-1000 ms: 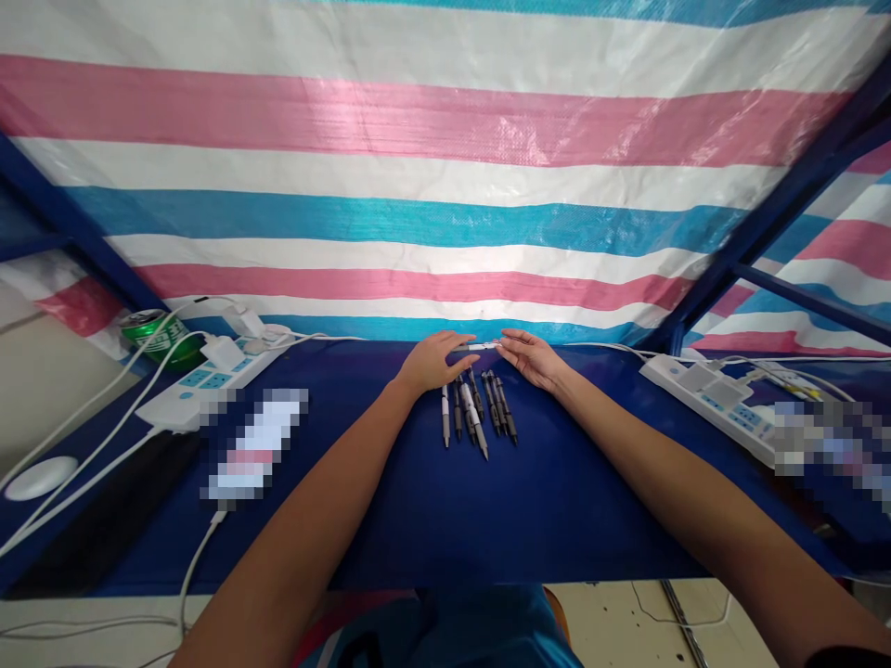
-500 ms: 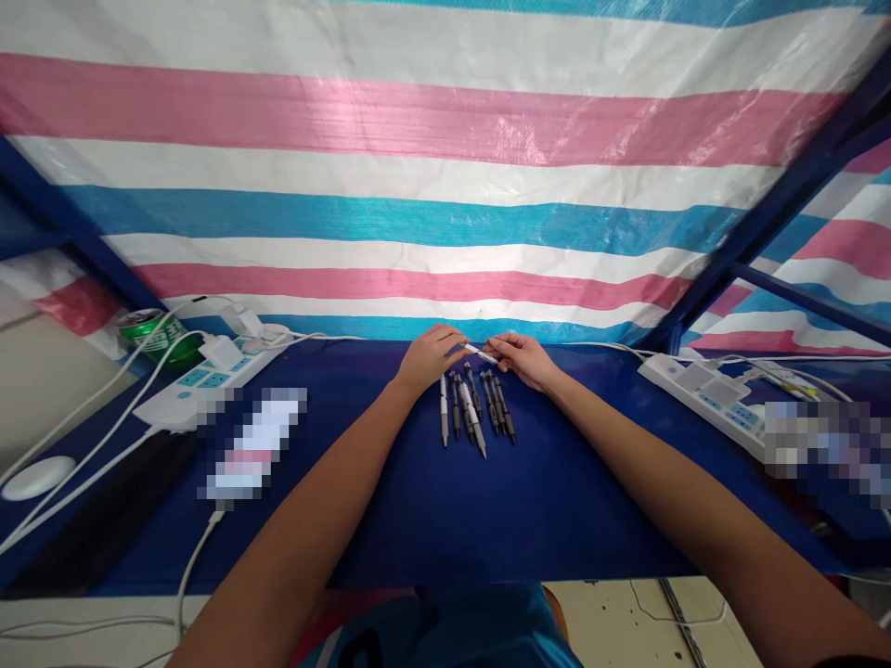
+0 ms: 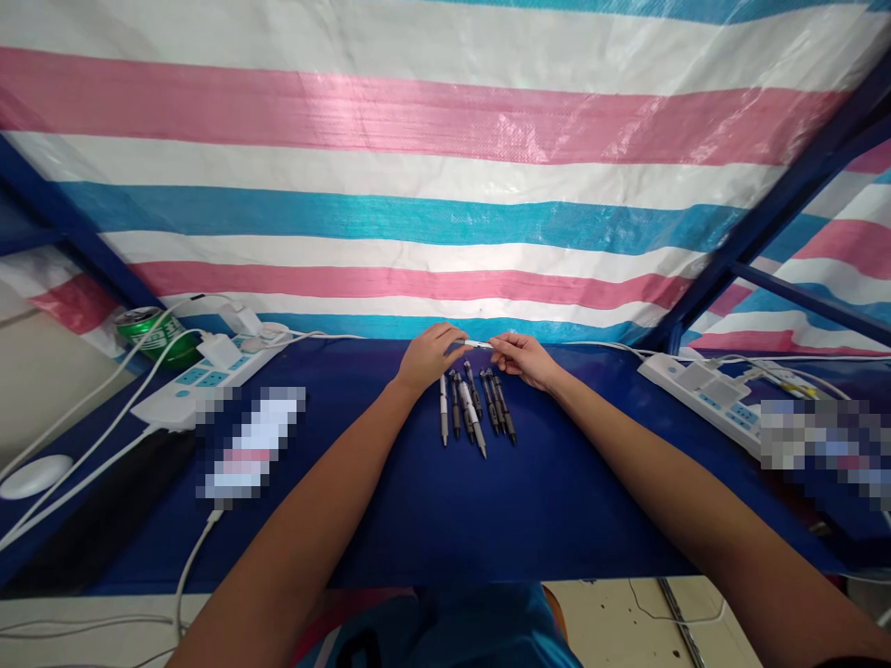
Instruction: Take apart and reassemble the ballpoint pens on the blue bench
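Note:
A white pen lies nearly level between my hands near the far edge of the blue table covering. My left hand pinches one end, and my right hand pinches the other. Just below them, several dark and white retractable pens lie side by side, tips toward me. My fingers are above the pens' upper ends, and some of these ends sit close together.
A white power strip with cables and a green can stand at the left. Another power strip lies at the right. Two pixelated patches cover items on the table. A striped tarpaulin hangs behind on a blue frame.
The white pen has turned from a slant to nearly level between my fingertips. The view has shifted slightly.

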`<state>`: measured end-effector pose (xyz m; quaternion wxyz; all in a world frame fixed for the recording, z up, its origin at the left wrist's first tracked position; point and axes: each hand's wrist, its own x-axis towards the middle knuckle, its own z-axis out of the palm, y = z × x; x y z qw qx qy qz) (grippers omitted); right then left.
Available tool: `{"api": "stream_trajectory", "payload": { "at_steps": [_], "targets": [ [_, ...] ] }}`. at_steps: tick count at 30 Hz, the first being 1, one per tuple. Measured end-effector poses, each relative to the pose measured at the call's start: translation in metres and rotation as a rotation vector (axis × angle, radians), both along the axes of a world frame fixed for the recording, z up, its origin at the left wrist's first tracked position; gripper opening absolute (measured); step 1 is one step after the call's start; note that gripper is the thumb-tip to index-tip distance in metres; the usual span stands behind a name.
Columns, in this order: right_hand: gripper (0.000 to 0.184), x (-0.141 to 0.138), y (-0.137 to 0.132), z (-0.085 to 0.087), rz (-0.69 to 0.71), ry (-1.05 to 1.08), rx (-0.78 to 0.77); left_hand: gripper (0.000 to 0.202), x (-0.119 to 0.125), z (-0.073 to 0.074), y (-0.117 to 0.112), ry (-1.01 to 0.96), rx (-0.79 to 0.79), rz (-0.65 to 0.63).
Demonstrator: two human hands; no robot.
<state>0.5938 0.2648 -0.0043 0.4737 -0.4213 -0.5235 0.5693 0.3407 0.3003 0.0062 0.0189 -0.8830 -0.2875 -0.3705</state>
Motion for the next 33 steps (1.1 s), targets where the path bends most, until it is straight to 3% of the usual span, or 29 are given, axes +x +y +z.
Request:
{"api": "stream_trajectory", "payload": {
  "at_steps": [13,23,33],
  "targets": [
    [0.044,0.002,0.003,-0.005,-0.01,0.008,0.076,0.029,-0.003,-0.007,0.008,0.056,-0.076,-0.045],
    [0.049,-0.002,0.005,-0.007,-0.108,0.082,0.066,0.028,-0.001,-0.01,0.01,0.046,-0.075,-0.023],
    [0.047,-0.001,0.006,-0.012,-0.108,0.039,0.135,0.034,-0.006,-0.011,0.015,0.097,-0.12,0.01]
  ]
}}
